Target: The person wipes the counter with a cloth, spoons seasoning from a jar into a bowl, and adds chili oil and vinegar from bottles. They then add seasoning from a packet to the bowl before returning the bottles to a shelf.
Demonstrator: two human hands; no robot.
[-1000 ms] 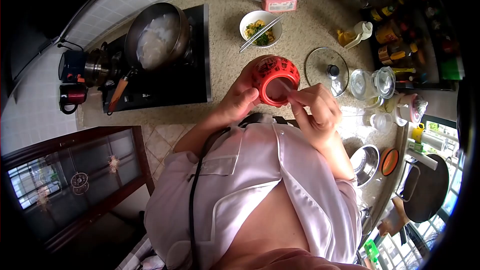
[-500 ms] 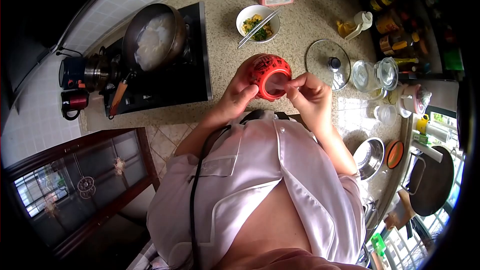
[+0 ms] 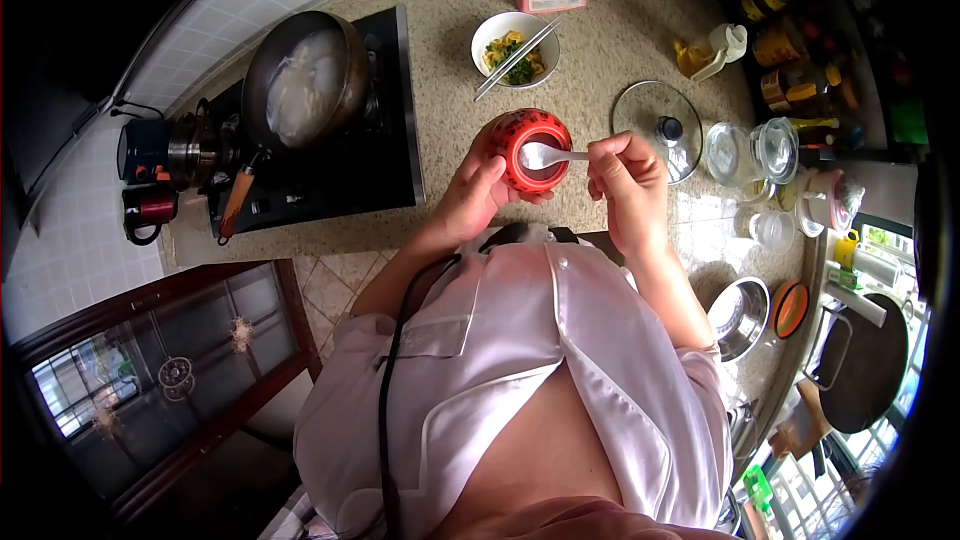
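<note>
White spoon (image 3: 545,155) at red jar (image 3: 512,155)

Red jar before chest, cupped firmly in left hand (image 3: 475,190). Right hand (image 3: 630,180), at three o'clock, pinches spoon handle. Advisable: spoon level, jar steady. White bowl (image 3: 482,38) at twelve.

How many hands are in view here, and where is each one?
2. The left hand is around the red jar, partly hidden behind it; the right hand pinches the white spoon by its handle, near the jar's mouth. No other hand shows.

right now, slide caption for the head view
Left fingers hold a red jar, right fingers a spoon at its mouth.
</note>
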